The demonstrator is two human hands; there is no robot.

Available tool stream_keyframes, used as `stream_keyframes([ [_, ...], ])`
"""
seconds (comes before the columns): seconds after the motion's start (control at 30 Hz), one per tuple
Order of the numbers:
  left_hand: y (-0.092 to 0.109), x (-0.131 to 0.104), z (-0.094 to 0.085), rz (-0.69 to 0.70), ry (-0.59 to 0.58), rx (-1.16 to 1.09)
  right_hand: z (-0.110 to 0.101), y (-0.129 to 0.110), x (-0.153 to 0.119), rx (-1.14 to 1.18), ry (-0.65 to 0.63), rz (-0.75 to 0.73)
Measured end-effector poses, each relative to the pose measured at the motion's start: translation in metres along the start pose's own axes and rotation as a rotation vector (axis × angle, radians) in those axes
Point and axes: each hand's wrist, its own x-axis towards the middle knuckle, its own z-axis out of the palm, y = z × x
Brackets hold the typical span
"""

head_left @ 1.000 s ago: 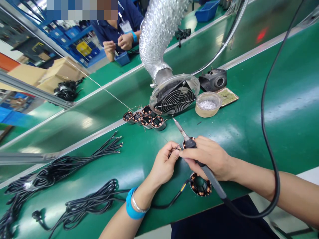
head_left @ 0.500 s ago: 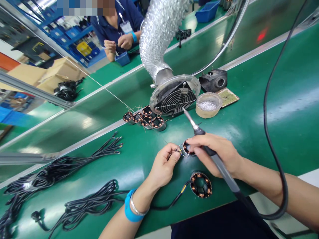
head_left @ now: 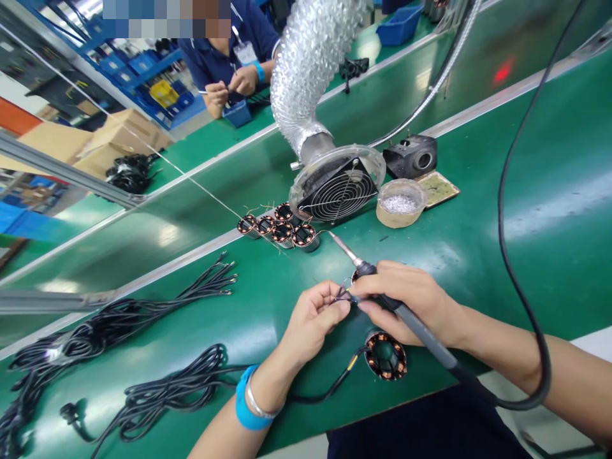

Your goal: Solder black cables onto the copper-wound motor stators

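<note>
My left hand [head_left: 308,322] pinches thin wires [head_left: 344,294] between thumb and fingertips. A soldering iron [head_left: 423,331] lies in my right hand [head_left: 415,296], its metal tip pointing up and to the left. The thumb and forefinger of that hand also meet at the same wires. Behind those fingers a motor stator [head_left: 354,276] is mostly hidden. Closer to me, a second stator [head_left: 400,366] with copper coils lies on the green bench, joined to a black cable [head_left: 315,400].
Several stators [head_left: 303,236] stand by the round fume extractor [head_left: 342,197]. To its right are a tub of silvery material [head_left: 400,204], a flat tray [head_left: 442,189] and a black holder [head_left: 412,156]. Black cables [head_left: 176,389] cover the left side. A co-worker [head_left: 239,70] sits across.
My right hand has come left and its fingertips have moved from the stator to the wires. The iron's tip has swung left and down, near the grouped stators. My left hand has barely shifted.
</note>
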Motion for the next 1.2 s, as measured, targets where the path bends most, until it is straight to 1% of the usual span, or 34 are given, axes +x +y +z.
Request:
stream_keyframes([
  [0.1,0.002,0.000,-0.001,-0.019,0.060,-0.025,0.006,0.004,-0.001,-0.060,0.017,-0.037],
  [0.2,0.003,0.001,-0.001,0.030,0.111,0.013,0.008,0.008,-0.003,-0.109,0.030,-0.044],
  [0.3,0.002,0.003,-0.001,0.063,0.111,0.053,0.009,0.010,-0.003,-0.115,0.044,-0.052],
  [0.47,0.002,0.006,0.002,0.077,0.078,0.118,0.009,0.007,-0.001,-0.063,0.042,-0.048],
  [0.57,0.002,0.005,0.003,0.086,0.107,0.145,0.006,0.006,0.001,-0.035,0.046,-0.036],
  [0.67,0.000,0.003,-0.001,0.042,0.145,0.078,0.004,0.006,0.000,-0.017,0.064,-0.016],
  [0.8,-0.003,0.003,-0.007,-0.034,0.162,-0.036,0.004,0.010,-0.003,-0.021,0.103,0.036],
  [1.0,0.000,0.006,-0.005,-0.023,0.207,-0.038,0.010,0.009,-0.002,-0.054,0.053,-0.015],
  [1.2,0.001,0.008,0.001,0.004,0.240,-0.046,0.013,0.011,-0.001,-0.061,0.044,-0.031],
])
